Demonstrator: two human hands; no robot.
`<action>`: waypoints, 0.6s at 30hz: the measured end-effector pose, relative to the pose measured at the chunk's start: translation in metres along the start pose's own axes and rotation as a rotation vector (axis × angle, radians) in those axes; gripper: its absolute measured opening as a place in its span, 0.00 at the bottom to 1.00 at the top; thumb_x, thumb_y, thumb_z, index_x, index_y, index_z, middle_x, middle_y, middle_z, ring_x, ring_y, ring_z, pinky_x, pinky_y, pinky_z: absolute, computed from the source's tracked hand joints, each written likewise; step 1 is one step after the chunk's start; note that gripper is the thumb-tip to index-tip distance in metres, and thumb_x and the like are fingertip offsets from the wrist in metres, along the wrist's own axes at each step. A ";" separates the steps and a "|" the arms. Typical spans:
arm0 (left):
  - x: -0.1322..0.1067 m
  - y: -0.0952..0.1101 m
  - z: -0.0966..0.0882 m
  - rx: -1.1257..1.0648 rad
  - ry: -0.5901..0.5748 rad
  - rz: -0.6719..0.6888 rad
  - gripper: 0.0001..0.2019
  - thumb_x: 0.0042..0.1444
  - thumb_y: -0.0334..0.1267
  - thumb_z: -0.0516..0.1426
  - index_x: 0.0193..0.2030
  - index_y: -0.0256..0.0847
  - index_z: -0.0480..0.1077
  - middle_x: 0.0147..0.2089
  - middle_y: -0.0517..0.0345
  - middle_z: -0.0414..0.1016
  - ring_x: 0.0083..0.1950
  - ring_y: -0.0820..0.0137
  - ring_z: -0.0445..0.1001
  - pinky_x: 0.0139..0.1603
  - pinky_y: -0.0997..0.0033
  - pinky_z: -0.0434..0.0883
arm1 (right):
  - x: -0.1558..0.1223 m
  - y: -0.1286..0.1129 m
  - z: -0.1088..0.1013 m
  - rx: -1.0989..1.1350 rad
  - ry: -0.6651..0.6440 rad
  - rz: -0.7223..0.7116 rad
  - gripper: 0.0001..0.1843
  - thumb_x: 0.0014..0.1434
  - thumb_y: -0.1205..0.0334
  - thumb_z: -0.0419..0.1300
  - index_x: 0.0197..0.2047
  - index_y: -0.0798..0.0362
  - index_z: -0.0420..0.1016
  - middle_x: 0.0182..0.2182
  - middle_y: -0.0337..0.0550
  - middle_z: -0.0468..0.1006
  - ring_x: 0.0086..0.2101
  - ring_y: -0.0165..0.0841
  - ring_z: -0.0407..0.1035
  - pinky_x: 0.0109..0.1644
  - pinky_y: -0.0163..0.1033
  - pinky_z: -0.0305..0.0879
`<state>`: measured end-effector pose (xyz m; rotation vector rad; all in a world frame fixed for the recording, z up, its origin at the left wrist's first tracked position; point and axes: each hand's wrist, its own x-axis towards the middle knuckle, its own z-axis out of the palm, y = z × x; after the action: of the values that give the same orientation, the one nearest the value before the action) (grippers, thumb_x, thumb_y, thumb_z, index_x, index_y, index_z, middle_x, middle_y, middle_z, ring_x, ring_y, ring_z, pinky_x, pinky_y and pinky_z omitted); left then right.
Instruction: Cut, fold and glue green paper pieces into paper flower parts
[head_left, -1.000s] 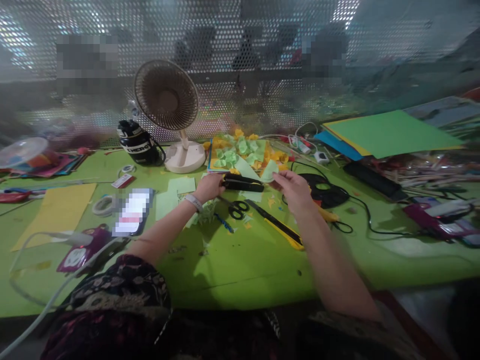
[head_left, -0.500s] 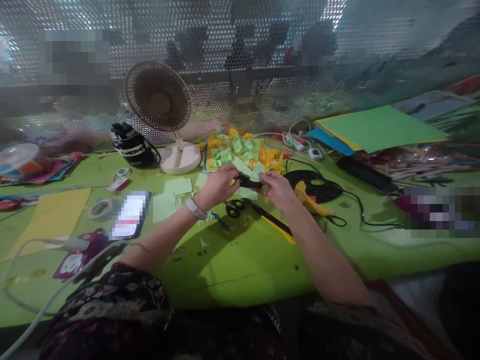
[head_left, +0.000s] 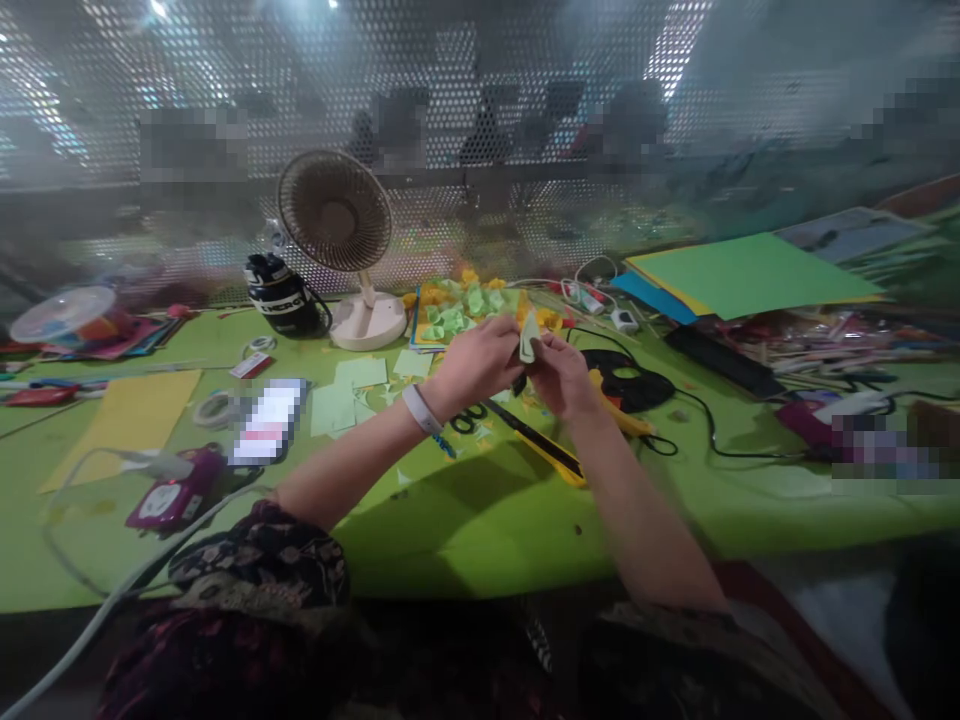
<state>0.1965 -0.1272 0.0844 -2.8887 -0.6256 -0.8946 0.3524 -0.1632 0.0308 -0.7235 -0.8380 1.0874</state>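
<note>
– Starting with the surroundings: what lies about the hands?
– The green table (head_left: 480,520) is heavily cluttered. A desk fan (head_left: 335,215) stands upper left of centre, with a black mug (head_left: 281,295) just beside its base. A heap of folded green and yellow pieces (head_left: 469,300) lies behind the hands. A stack of coloured sheets (head_left: 750,275) sits at the upper right. A yellow sheet (head_left: 124,420), a tape roll (head_left: 217,408) and a phone (head_left: 266,420) are at the left.
– Anything in the way?
– The scissors (head_left: 461,420) lie under the left wrist and are partly hidden by it. A yellow-and-black knife (head_left: 547,452) runs from below the right hand toward the lower right. A black cable coil (head_left: 637,385) lies just right of that hand.
– Where is the pale green paper piece (head_left: 529,338)?
– At frame centre, upright and raised off the table, between the two hands and showing above the thumbs.
– State of the hands?
– The left hand (head_left: 476,365) is curled almost closed, fingertips on the paper's left side. The right hand (head_left: 562,378) is pinched on its lower right edge. A small dark item (head_left: 518,384) shows beneath the paper. I cannot tell what it is or which hand has it.
</note>
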 end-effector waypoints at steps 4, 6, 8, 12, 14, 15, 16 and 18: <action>-0.020 0.008 -0.017 -0.071 0.230 0.080 0.11 0.63 0.41 0.55 0.47 0.36 0.70 0.53 0.44 0.74 0.53 0.61 0.74 0.52 0.60 0.74 | -0.013 -0.016 0.013 0.042 -0.035 0.003 0.15 0.43 0.55 0.75 0.27 0.49 0.74 0.26 0.34 0.76 0.27 0.27 0.69 0.35 0.33 0.71; -0.035 0.008 -0.023 -0.198 0.374 0.085 0.22 0.61 0.44 0.59 0.58 0.38 0.65 0.60 0.42 0.69 0.62 0.58 0.69 0.60 0.55 0.70 | -0.019 -0.021 0.019 0.058 -0.048 0.031 0.13 0.44 0.55 0.74 0.27 0.49 0.74 0.28 0.35 0.78 0.29 0.29 0.71 0.35 0.34 0.71; -0.052 0.003 -0.024 -0.367 0.458 -0.023 0.32 0.56 0.47 0.63 0.64 0.40 0.58 0.65 0.39 0.64 0.68 0.55 0.63 0.62 0.53 0.69 | -0.025 -0.022 0.024 0.098 -0.067 0.066 0.12 0.45 0.56 0.73 0.29 0.47 0.75 0.31 0.36 0.79 0.35 0.31 0.74 0.37 0.34 0.72; -0.087 -0.011 -0.012 -0.775 0.221 -0.217 0.35 0.53 0.50 0.65 0.64 0.43 0.59 0.63 0.42 0.68 0.64 0.55 0.69 0.62 0.53 0.69 | -0.037 -0.011 0.036 0.191 -0.152 0.177 0.12 0.47 0.54 0.73 0.32 0.45 0.77 0.34 0.33 0.80 0.39 0.28 0.75 0.40 0.32 0.72; -0.102 -0.014 -0.005 -0.948 0.126 -0.270 0.24 0.60 0.49 0.59 0.59 0.40 0.64 0.56 0.43 0.74 0.56 0.59 0.75 0.57 0.57 0.72 | -0.042 -0.002 0.043 0.209 -0.195 0.254 0.11 0.48 0.53 0.72 0.33 0.45 0.77 0.34 0.32 0.81 0.38 0.27 0.75 0.39 0.31 0.73; -0.109 -0.015 -0.004 -0.988 0.156 -0.310 0.22 0.61 0.50 0.58 0.56 0.39 0.66 0.52 0.44 0.76 0.52 0.61 0.77 0.53 0.60 0.74 | -0.044 0.002 0.046 0.223 -0.209 0.289 0.12 0.47 0.53 0.73 0.33 0.45 0.77 0.33 0.32 0.81 0.38 0.27 0.75 0.39 0.30 0.72; -0.116 -0.015 -0.004 -0.976 0.163 -0.351 0.21 0.61 0.50 0.59 0.54 0.38 0.67 0.50 0.45 0.76 0.49 0.62 0.77 0.50 0.62 0.75 | -0.045 0.006 0.049 0.241 -0.219 0.315 0.12 0.46 0.54 0.73 0.33 0.46 0.77 0.33 0.31 0.81 0.37 0.27 0.75 0.39 0.30 0.72; -0.127 -0.013 -0.008 -0.870 0.159 -0.422 0.18 0.60 0.50 0.59 0.49 0.38 0.68 0.44 0.49 0.77 0.43 0.65 0.76 0.44 0.65 0.75 | -0.048 0.013 0.053 0.278 -0.229 0.352 0.13 0.44 0.54 0.74 0.31 0.47 0.77 0.32 0.31 0.81 0.36 0.27 0.74 0.42 0.30 0.72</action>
<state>0.0921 -0.1627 0.0204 -3.3808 -1.0724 -1.8228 0.2896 -0.1993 0.0361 -0.5277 -0.7463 1.5907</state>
